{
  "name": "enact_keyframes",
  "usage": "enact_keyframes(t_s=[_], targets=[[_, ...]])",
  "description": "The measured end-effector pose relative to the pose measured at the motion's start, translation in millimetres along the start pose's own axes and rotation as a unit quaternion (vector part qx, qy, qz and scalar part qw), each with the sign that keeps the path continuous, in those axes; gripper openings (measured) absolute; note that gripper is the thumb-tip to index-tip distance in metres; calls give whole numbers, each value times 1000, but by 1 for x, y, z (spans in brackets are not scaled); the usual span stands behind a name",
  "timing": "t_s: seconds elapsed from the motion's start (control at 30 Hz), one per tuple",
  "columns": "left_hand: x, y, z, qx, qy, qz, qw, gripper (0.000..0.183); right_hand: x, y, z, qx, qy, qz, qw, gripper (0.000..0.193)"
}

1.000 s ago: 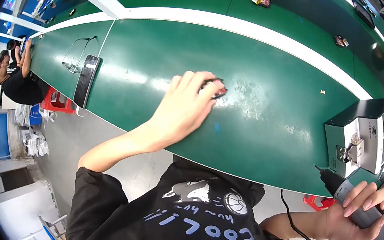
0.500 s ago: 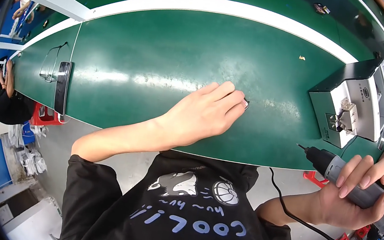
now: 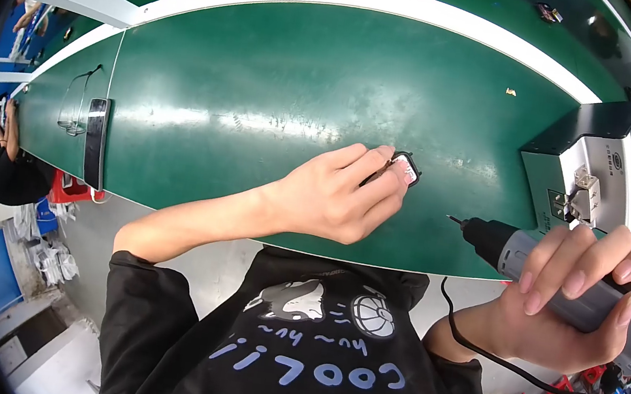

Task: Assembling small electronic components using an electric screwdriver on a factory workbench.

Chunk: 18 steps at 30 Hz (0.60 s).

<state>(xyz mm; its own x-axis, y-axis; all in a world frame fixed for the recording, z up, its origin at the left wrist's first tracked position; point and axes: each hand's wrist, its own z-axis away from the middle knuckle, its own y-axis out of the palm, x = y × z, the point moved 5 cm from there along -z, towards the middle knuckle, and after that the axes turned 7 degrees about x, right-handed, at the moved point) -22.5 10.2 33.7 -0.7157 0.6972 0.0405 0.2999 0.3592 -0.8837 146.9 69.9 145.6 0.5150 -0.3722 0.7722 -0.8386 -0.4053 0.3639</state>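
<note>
Green worktop point(image 3: 268, 71) carries a small, light, rigid black-framed part point(image 3: 406, 166) pinched at its edges by the left hand point(image 3: 335, 196), while the right hand point(image 3: 568, 306) clasps a grey electric screwdriver point(image 3: 559, 281).

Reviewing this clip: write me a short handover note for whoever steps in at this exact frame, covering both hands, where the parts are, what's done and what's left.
Left hand: flat on the green bench, fingers pinning a small dark-framed part to the surface.
Right hand: wrapped around a corded electric screwdriver, held off the bench's near edge, bit pointing left toward the part but not touching it.
Grey box-shaped unit: stands at the right end of the bench.
Done: part positioned and held, driver in hand.
Left: likely bringing the bit onto the part; no contact yet.
</note>
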Motion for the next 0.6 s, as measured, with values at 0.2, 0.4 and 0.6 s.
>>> enact_keyframes(t_s=[0.2,0.4,0.6], targets=[[1,0,4,8,-8,-9,1000,24,-23,7,1,26,17,15,999,21],[3,2,2,5,-14,9,1000,21,-35,8,7,15,5,5,1000,21],[4,0,1,18,-14,38,999,15,-45,7,12,-2,11,9,1000,23]])
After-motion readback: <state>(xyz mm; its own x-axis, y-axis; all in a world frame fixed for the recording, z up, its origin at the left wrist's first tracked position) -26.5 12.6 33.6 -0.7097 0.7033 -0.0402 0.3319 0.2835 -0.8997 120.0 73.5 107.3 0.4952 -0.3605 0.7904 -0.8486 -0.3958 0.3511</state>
